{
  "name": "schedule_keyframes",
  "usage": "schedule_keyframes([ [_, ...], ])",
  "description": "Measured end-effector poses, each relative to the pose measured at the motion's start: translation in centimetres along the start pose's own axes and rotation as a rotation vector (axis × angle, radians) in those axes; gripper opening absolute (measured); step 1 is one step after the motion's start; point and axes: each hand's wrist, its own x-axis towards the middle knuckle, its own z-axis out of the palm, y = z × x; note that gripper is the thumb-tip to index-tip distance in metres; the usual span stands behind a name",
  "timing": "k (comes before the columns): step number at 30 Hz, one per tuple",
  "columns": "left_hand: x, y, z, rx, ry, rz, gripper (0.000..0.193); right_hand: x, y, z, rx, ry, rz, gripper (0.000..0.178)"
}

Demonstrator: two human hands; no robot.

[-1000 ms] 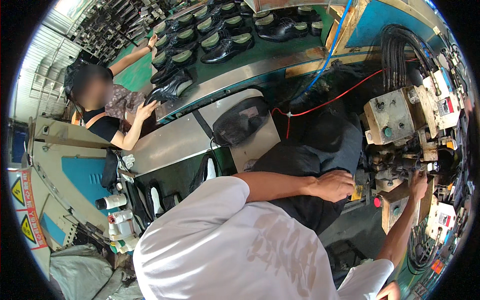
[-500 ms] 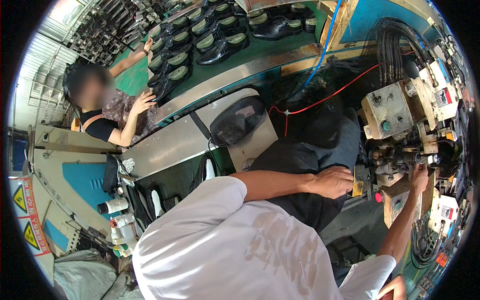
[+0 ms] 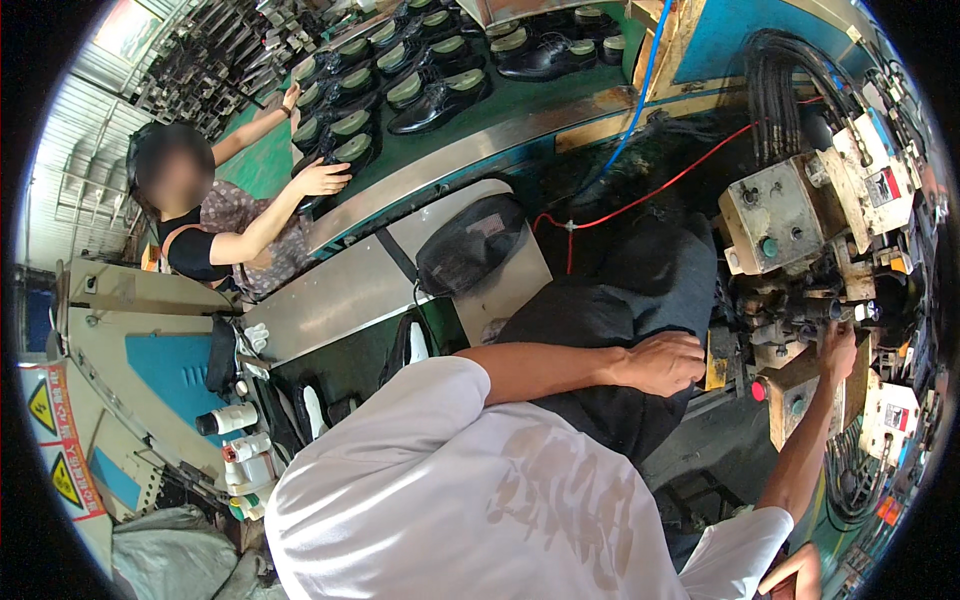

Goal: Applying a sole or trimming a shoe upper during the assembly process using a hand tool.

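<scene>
My left hand (image 3: 664,362) is curled into a fist and rests on the dark trousers (image 3: 585,325) over my thigh. Nothing shows in it. My right hand (image 3: 838,352) reaches into the middle of a machine, its fingers closed at a dark metal part (image 3: 822,310) between the two control boxes. What those fingers hold, if anything, is too small and dark to make out. The upper box (image 3: 775,225) has a green button, and the lower box (image 3: 800,395) a red knob on its corner.
Several black shoes (image 3: 440,100) stand on a green bench, where a co-worker's hand (image 3: 323,180) touches one. A black mesh bag (image 3: 470,245) lies on a metal ledge. A red hose (image 3: 650,205), blue hose (image 3: 632,130) and white bottles (image 3: 235,418) are nearby.
The co-worker's nearer hand has moved right and up onto a black shoe at the bench edge. My fist and my right hand at the machine stay nearly where they were.
</scene>
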Motion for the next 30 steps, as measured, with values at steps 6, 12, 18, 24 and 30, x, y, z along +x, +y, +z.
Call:
schedule_keyframes([
  [6,-0.3,-0.3,0.4,0.006,-0.007,0.000,0.010,-0.3,-1.0,-0.5,0.052,0.003,-0.023,0.050],
  [12,-0.1,-0.2,0.1,0.018,-0.005,-0.006,0.010,-1.1,-1.4,-0.9,0.033,0.065,-0.027,0.053],
  [18,-0.1,-0.3,0.1,0.012,-0.039,-0.019,0.009,-1.0,-1.6,-1.0,0.052,0.059,-0.028,0.055],
  [24,0.0,-0.1,-0.1,0.011,-0.036,-0.016,0.010,-0.8,-0.6,-0.1,0.064,0.105,-0.077,0.055],
  [30,-0.1,-0.1,0.1,0.028,-0.059,-0.019,0.009,-0.7,0.1,0.5,0.057,0.143,-0.050,0.056],
])
